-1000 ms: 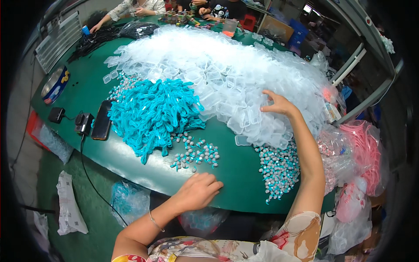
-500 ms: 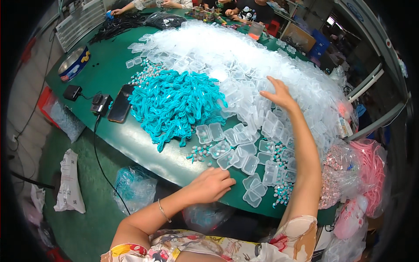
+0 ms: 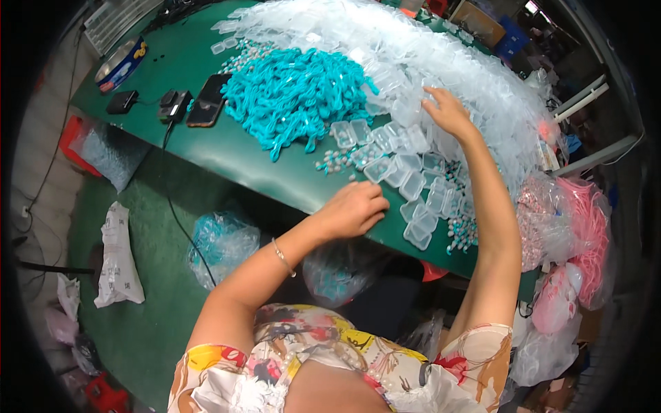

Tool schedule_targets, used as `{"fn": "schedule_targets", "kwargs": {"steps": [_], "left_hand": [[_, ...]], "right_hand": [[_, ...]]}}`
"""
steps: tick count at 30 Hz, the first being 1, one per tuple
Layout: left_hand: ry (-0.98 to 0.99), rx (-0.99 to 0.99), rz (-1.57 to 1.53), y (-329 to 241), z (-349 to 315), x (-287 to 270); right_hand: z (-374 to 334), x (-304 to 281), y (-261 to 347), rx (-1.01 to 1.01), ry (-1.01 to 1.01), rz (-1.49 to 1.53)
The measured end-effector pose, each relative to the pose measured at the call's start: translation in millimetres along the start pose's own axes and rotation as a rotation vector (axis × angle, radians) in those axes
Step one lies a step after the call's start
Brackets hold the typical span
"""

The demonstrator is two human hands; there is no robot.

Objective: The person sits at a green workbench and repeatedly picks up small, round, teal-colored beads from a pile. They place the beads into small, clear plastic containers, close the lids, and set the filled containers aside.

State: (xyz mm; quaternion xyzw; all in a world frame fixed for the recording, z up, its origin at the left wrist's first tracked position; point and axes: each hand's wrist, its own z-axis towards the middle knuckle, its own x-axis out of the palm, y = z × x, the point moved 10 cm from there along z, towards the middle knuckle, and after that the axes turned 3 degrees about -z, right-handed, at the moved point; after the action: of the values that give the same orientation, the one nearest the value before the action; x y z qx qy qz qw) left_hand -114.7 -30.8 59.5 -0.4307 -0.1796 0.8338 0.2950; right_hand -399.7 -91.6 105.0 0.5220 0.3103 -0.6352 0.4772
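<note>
My right hand (image 3: 447, 112) reaches over a large heap of clear plastic boxes (image 3: 475, 82), its thumb and index finger apart and nothing visible between them. At the near table edge rests my left hand (image 3: 352, 208), fingers curled in; its palm is hidden, so I cannot tell whether it holds anything. Just beyond it stand several open clear lidded boxes (image 3: 412, 184). Beside these lie small grey-and-turquoise beads or charms (image 3: 335, 161). A mound of looped turquoise cords (image 3: 296, 96) is left of the boxes.
On the green table (image 3: 261, 184), a phone (image 3: 208, 100), a small black device (image 3: 175, 105) with a cable and a blue round tin (image 3: 121, 65) sit at the left. Bags of pink cords (image 3: 582, 227) hang at the right. A white sack (image 3: 117, 261) stands on the floor.
The view has tilted down, so the table sits higher in the picture and the people at the far side are out of it. Both hands keep about the same places over the table.
</note>
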Motion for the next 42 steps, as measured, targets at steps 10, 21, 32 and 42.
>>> {"fn": "schedule_targets", "kwargs": {"steps": [10, 21, 32, 42], "left_hand": [[-0.411, -0.268, 0.343, 23.7, -42.5, -87.3], [-0.348, -0.429, 0.459, 69.8, -56.9, -92.9], [-0.354, -0.374, 0.354, 68.7, -60.7, -89.1], [-0.654, -0.676, 0.644, 136.7, -83.8, -185.1]], "right_hand": [[-208.0, -73.0, 115.7, -0.043, -0.144, 0.202], [-276.9, -37.0, 146.0, -0.005, -0.397, -0.019], [-293.8, -61.2, 157.9, -0.073, -0.774, 0.001], [-278.0, -32.9, 118.3, 0.123, -0.789, 0.183]]}}
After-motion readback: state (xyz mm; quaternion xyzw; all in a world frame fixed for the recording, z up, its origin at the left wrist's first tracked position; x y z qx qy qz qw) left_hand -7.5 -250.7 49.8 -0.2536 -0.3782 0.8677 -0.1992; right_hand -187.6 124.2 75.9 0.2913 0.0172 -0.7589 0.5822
